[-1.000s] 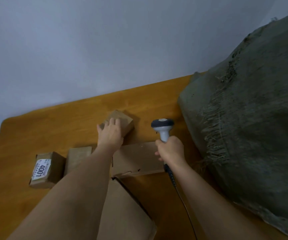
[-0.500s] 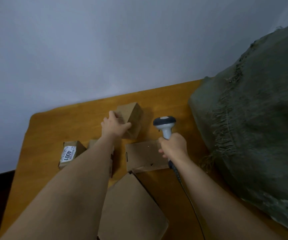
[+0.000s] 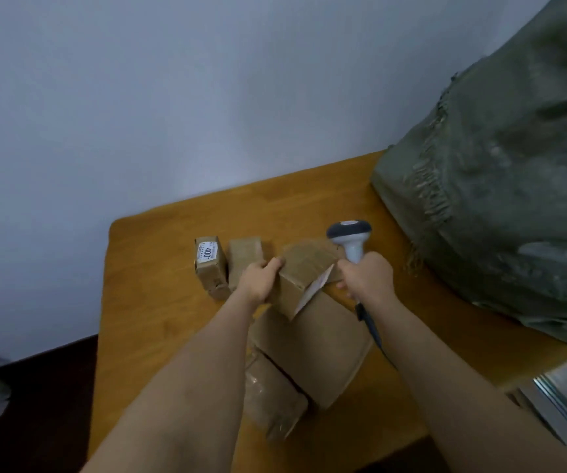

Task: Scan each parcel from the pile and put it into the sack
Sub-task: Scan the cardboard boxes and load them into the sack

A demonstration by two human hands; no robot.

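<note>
My left hand (image 3: pixel 260 279) grips a small brown cardboard parcel (image 3: pixel 304 271), held tilted above the other boxes, with a white label showing on its right face. My right hand (image 3: pixel 365 276) holds a grey and white barcode scanner (image 3: pixel 349 237) by its handle, close to the parcel's right side; its head points away from me and its cable runs down along my forearm. The big dark green sack (image 3: pixel 510 186) bulges over the right end of the wooden table (image 3: pixel 159 302).
A parcel labelled 4001 (image 3: pixel 209 264) and a plain one (image 3: pixel 245 259) stand side by side left of my left hand. A large flat box (image 3: pixel 316 349) and a taped parcel (image 3: pixel 271 401) lie under my arms. The table's left edge drops to dark floor.
My left hand has lifted the small parcel off the table and brought it toward me, turning its label to the scanner. The view has shifted left and down.
</note>
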